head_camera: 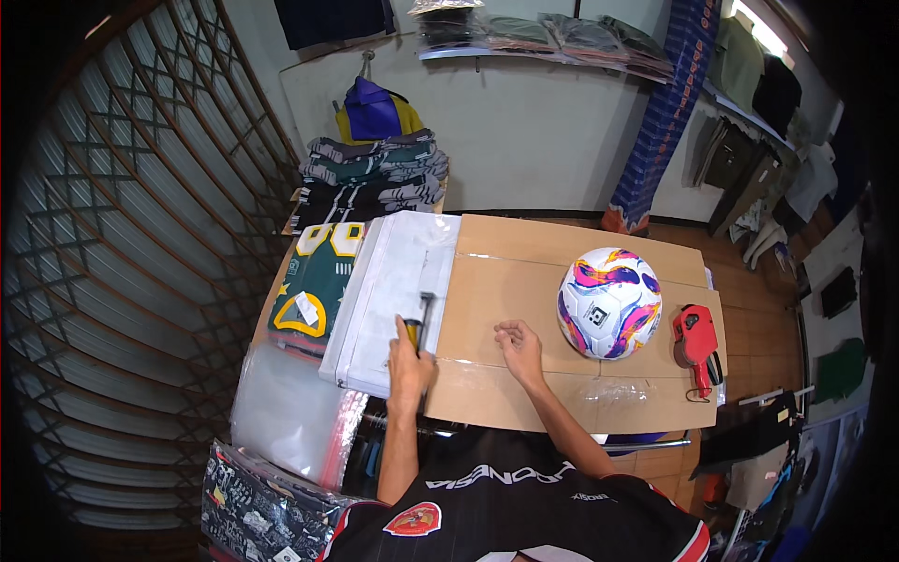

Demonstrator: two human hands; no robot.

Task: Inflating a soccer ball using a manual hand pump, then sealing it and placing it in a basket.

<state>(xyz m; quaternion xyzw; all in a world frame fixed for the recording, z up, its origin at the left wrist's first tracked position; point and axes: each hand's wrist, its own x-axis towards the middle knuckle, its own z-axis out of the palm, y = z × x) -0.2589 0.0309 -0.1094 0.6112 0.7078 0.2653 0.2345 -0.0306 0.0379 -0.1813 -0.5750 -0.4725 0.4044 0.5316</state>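
Observation:
My left hand (410,369) is closed around a slim tool with a yellow and black body (413,331), which looks like a small hand pump. A dark T-shaped end (427,296) shows just beyond my fingers; my grip hides the lower part. Under it lies a flat white plastic-covered package (400,281). My right hand (520,345) hovers over the cardboard sheet (506,288), its fingers loosely curled with nothing visible in them. To its right rests a white football (609,303) with orange, pink and purple patterns.
A red price-label gun (697,348) lies right of the ball. Left are a folded green jersey (316,281) and clear plastic bags (295,407). Folded clothes (372,175) are stacked behind. A folding metal gate (140,281) stands at far left, a blue-wrapped pillar (657,119) at the back.

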